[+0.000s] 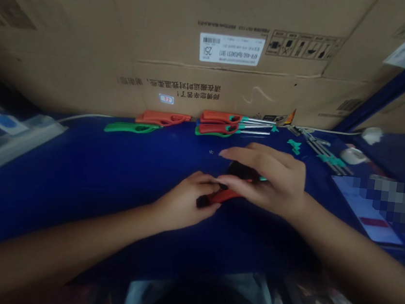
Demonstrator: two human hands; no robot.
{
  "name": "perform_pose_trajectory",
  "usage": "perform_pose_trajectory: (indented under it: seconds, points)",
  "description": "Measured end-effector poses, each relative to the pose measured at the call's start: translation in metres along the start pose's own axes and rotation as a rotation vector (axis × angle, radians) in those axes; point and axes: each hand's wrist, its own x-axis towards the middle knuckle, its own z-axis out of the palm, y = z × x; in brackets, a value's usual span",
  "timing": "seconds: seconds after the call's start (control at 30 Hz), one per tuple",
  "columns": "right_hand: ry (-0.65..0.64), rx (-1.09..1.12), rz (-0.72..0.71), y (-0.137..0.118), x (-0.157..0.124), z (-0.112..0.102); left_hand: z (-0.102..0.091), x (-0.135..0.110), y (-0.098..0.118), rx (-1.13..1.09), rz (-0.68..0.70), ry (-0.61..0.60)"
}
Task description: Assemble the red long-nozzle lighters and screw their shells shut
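A red utility lighter (pixel 225 196) with a black end is held low over the blue table between both hands. My left hand (pixel 188 199) is closed around its black end, thumb and fingers pinching near a small dark piece (pixel 223 186). My right hand (pixel 272 177) curls over the other part of the lighter, its thumb along the red body and its index finger arched above. A dark area and a bit of teal show beneath that palm; the rest is hidden. Several tiny metal pieces (pixel 211 151) lie just beyond the fingers.
Red lighters with metal tubes (pixel 236 126) lie along a cardboard box (pixel 158 30). Left of them are an orange handle (pixel 164 118) and a green handle (pixel 132 128). Metal tubes with teal parts (pixel 328 154), loose teal pieces (pixel 294 145) and a flat pale item (pixel 367 210) lie right.
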Motion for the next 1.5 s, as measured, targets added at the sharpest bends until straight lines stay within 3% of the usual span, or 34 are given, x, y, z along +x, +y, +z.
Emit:
perform_pose_trajectory:
  seconds: [0.07,0.17,0.23,0.4,0.57,0.63,0.77,0.93,1.07,1.13,1.27,1.33,1.5]
  points:
    - [-0.013,-0.014,-0.002,0.0,0.0,-0.001,0.0,0.0,0.0,0.007,0.005,0.004]
    - [-0.153,0.256,0.118,0.0,0.003,-0.001,0.0,0.0,-0.001,0.006,0.031,0.024]
    - [-0.172,0.361,0.145,0.002,0.004,0.0,0.0,0.0,-0.001,0.0,0.033,0.026]
    - [0.001,0.064,-0.008,0.007,0.0,0.003,0.0,0.0,-0.001,-0.01,0.007,-0.007]
    - [-0.193,0.368,0.169,0.0,0.002,0.005,0.0,0.0,0.0,-0.004,0.005,0.012]
    - [-0.139,0.336,0.131,-0.002,0.002,0.006,0.0,0.0,0.001,-0.006,-0.001,0.007]
    - [-0.016,0.048,-0.043,-0.003,0.0,0.004,-0.001,0.001,0.002,0.003,-0.01,-0.005]
    - [-0.161,0.322,0.092,-0.008,0.004,0.001,0.0,0.0,-0.002,-0.024,0.003,0.001]
    - [-0.01,0.081,-0.02,-0.007,0.002,0.002,0.0,0.0,-0.002,-0.012,-0.01,-0.023]
    - [-0.003,-0.001,-0.033,-0.005,0.001,0.002,-0.001,0.0,-0.001,-0.001,-0.008,-0.016]
    - [-0.149,0.249,0.075,-0.004,0.005,0.001,-0.001,0.0,0.0,-0.009,-0.012,0.001]
    - [-0.146,0.37,0.097,-0.004,0.007,0.0,0.0,0.0,-0.001,-0.016,-0.005,-0.004]
    - [-0.006,0.133,-0.001,-0.005,0.004,-0.002,-0.001,0.001,0.0,0.008,0.009,0.0]
